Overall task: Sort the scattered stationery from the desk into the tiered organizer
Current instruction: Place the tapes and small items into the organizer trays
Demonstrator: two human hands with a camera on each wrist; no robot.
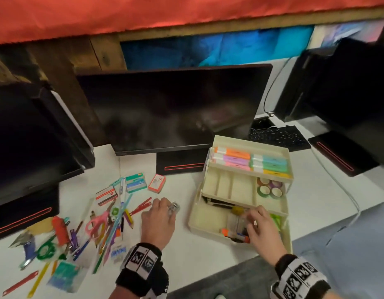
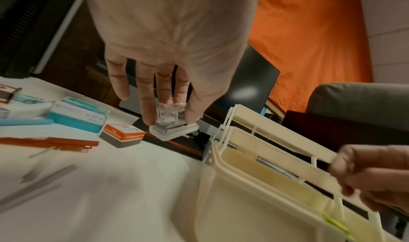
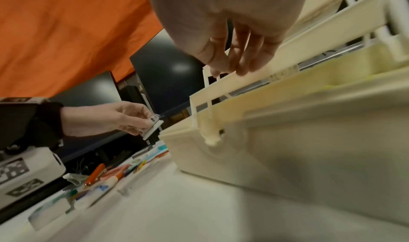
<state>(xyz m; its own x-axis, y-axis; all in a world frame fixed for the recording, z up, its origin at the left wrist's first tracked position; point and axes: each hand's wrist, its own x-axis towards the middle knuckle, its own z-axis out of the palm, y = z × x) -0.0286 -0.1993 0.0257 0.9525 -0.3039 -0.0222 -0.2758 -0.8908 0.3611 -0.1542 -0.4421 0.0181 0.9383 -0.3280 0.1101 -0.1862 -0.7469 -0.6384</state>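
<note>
The cream tiered organizer (image 1: 192, 223) stands open on the right of the desk. Highlighters (image 1: 251, 161) fill its top tier and tape rolls (image 1: 269, 187) lie in the middle tier. My left hand (image 1: 170, 207) pinches a small clear plastic piece with a white base (image 2: 172, 125), lifted just left of the organizer (image 2: 221, 202). My right hand (image 1: 257, 212) reaches over the bottom tier, and its fingertips (image 3: 241, 69) pinch the middle tier's front rim (image 3: 254, 67). Scattered pens, pencils, pink scissors (image 1: 96, 223) and staple boxes (image 1: 136, 183) cover the desk's left side.
Three dark monitors (image 1: 169, 108) stand along the back, and a black keyboard (image 1: 277, 137) lies behind the organizer. A white cable (image 1: 346, 195) runs down the right side. An orange-and-grey box (image 2: 122, 135) sits near my left hand. The desk's front edge is close below my wrists.
</note>
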